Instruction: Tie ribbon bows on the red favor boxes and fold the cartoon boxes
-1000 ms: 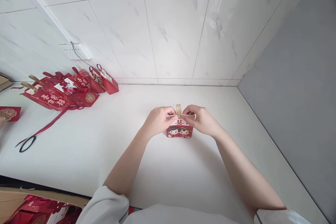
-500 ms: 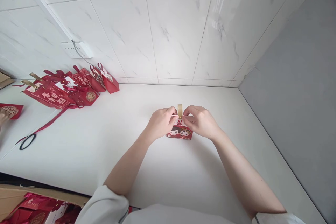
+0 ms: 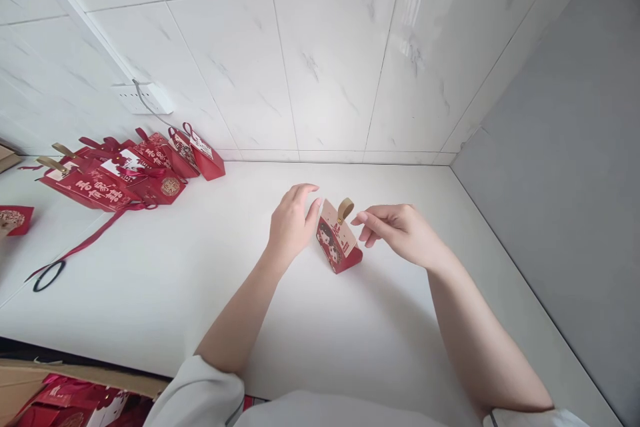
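A small red gift box with cartoon faces and a pale printed flap stands on the white tabletop, turned at an angle. From its top rises a gold loop handle. On its left side is my left hand, thumb and fingers apart, with nothing held; whether the thumb touches the box's edge I cannot tell. Just right of the handle hovers my right hand, its fingers loosely bent and spread, holding nothing that shows.
Several finished-looking red gift boxes cluster by the tiled wall at left. A dark red ribbon and a black ring lie before them. Another red box sits at the left edge. A cardboard carton of red boxes is below.
Both hands have let go of the box's top and moved apart. The box has turned, so its side now shows. The other person's hand at the left edge has mostly left view.
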Available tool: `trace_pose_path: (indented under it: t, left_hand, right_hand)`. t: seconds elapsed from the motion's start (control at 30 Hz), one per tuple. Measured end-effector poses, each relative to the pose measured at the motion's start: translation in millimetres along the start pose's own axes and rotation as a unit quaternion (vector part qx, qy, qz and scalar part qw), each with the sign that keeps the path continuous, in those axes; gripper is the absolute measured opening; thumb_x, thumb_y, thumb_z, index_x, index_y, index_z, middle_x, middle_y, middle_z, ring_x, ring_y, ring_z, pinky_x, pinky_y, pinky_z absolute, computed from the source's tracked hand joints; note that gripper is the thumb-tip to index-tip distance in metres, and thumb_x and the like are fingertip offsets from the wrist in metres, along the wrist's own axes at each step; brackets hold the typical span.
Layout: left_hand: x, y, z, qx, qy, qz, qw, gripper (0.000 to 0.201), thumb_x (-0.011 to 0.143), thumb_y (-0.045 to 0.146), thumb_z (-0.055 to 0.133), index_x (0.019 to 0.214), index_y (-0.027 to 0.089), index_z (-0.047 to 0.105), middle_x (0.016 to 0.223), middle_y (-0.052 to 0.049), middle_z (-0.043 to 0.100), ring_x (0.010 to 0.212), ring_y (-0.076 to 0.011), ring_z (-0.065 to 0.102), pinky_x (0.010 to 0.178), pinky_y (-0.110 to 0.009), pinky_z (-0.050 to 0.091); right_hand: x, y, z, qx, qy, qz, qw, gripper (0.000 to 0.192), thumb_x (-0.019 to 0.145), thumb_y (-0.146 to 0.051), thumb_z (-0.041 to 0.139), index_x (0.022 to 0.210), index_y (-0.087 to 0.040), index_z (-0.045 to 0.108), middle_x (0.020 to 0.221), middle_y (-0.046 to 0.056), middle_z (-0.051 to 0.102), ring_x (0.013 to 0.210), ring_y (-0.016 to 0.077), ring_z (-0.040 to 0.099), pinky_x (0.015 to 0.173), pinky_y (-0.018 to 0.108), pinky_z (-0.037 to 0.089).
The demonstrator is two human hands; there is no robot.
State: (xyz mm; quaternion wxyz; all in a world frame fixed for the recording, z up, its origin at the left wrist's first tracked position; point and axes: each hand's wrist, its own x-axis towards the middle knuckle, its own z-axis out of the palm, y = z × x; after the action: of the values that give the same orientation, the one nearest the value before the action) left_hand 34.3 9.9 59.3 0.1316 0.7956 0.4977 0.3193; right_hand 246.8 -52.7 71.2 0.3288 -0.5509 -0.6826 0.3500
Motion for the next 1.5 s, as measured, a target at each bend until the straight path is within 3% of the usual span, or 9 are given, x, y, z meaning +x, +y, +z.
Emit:
trace_pose_path:
  t: [0.17, 0.33, 0.43, 0.57, 0.67, 0.87, 1.03, 1.37, 1.5]
  left_hand:
    - [-7.7, 13.5, -12.9, -0.073, -0.198, -0.031, 0.977, 0.050, 0.085, 0.060, 0.053, 0.125, 0.030, 0.056, 0.117, -0.002, 0.067, 0.100, -0.0209, 0.065, 0.075, -0.027, 0.050]
    - [-13.3, 22.1, -6.7, -0.164, -0.326, -0.012, 0.931, 0.050, 0.079, 0.048, 0.065, 0.125, 0.032, 0.054, 0.094, 0.002, 0.072, 0.080, -0.0187, 0.069, 0.072, -0.027, 0.051]
    - [-10.6, 16.5, 0.8, -0.194, -0.293, -0.051, 0.935, 0.028, 0.088, 0.034, 0.050, 0.114, 0.028, 0.060, 0.099, -0.001, 0.072, 0.075, -0.0168, 0.069, 0.069, -0.027, 0.052]
    - [-6.4, 9.1, 6.3, -0.201, -0.238, -0.054, 0.949, 0.022, 0.086, 0.027, 0.050, 0.101, 0.025, 0.066, 0.105, -0.002, 0.071, 0.093, -0.0180, 0.067, 0.075, -0.026, 0.053]
    - [-4.9, 7.5, 9.9, -0.210, -0.228, -0.045, 0.950, 0.020, 0.086, 0.030, 0.053, 0.098, 0.023, 0.068, 0.103, -0.001, 0.071, 0.096, -0.0177, 0.066, 0.080, -0.026, 0.053]
    - [-0.8, 0.2, 21.3, -0.133, -0.209, -0.039, 0.968, 0.021, 0.085, 0.033, 0.055, 0.091, 0.023, 0.073, 0.084, -0.001, 0.072, 0.079, -0.0182, 0.066, 0.067, -0.026, 0.051]
    - [-0.7, -2.8, 25.3, -0.167, -0.222, -0.028, 0.960, 0.023, 0.083, 0.037, 0.060, 0.090, 0.021, 0.075, 0.084, -0.003, 0.073, 0.079, -0.0200, 0.067, 0.067, -0.028, 0.052]
    - [0.0, -6.9, 30.5, -0.100, -0.203, 0.046, 0.973, 0.028, 0.086, 0.037, 0.056, 0.067, 0.019, 0.064, 0.066, -0.001, 0.062, 0.063, -0.0146, 0.058, 0.057, -0.025, 0.042]
    - [0.5, -7.2, 29.1, -0.089, -0.182, 0.067, 0.977, 0.021, 0.088, 0.036, 0.055, 0.076, 0.021, 0.063, 0.071, -0.001, 0.062, 0.064, -0.0139, 0.056, 0.058, -0.025, 0.040]
  right_hand:
    - [-2.5, 5.1, -9.4, -0.051, 0.042, 0.006, 0.998, 0.038, 0.093, -0.047, 0.045, 0.075, -0.023, 0.068, 0.071, 0.002, 0.069, 0.058, 0.0151, 0.059, 0.052, 0.027, 0.040]
    - [-1.8, 0.8, -4.7, -0.012, -0.102, -0.083, 0.991, 0.028, 0.095, -0.034, 0.043, 0.094, -0.028, 0.070, 0.084, 0.001, 0.072, 0.077, 0.0187, 0.066, 0.070, 0.032, 0.049]
    - [-2.9, -2.0, -4.6, 0.013, -0.113, -0.086, 0.990, 0.027, 0.095, -0.035, 0.044, 0.091, -0.025, 0.069, 0.088, 0.002, 0.071, 0.080, 0.0186, 0.065, 0.074, 0.032, 0.049]
    - [-0.3, 7.5, -5.2, -0.069, 0.006, -0.057, 0.996, 0.024, 0.091, -0.038, 0.053, 0.075, -0.022, 0.062, 0.073, 0.002, 0.065, 0.068, 0.0168, 0.059, 0.063, 0.030, 0.045]
    - [3.2, 15.0, -2.8, -0.089, 0.073, -0.097, 0.989, 0.011, 0.087, -0.033, 0.060, 0.083, -0.023, 0.063, 0.096, 0.005, 0.066, 0.092, 0.0208, 0.061, 0.076, 0.034, 0.048]
    - [9.3, 19.9, 5.6, -0.072, -0.004, -0.134, 0.988, 0.028, 0.093, -0.019, 0.043, 0.099, -0.028, 0.069, 0.135, 0.005, 0.055, 0.123, 0.0247, 0.052, 0.089, 0.041, 0.049]
    - [13.0, 17.3, 7.6, 0.009, -0.045, -0.153, 0.987, 0.042, 0.091, -0.010, 0.036, 0.117, -0.031, 0.062, 0.134, 0.002, 0.057, 0.121, 0.0201, 0.055, 0.091, 0.037, 0.050]
    - [19.4, 21.6, 14.8, 0.065, -0.034, -0.114, 0.991, 0.041, 0.093, -0.015, 0.031, 0.113, -0.031, 0.063, 0.137, 0.000, 0.054, 0.129, 0.0193, 0.048, 0.103, 0.040, 0.043]
    - [20.3, 24.2, 15.2, 0.073, -0.030, -0.092, 0.993, 0.035, 0.094, -0.022, 0.034, 0.116, -0.030, 0.060, 0.131, 0.002, 0.058, 0.119, 0.0194, 0.054, 0.096, 0.037, 0.046]
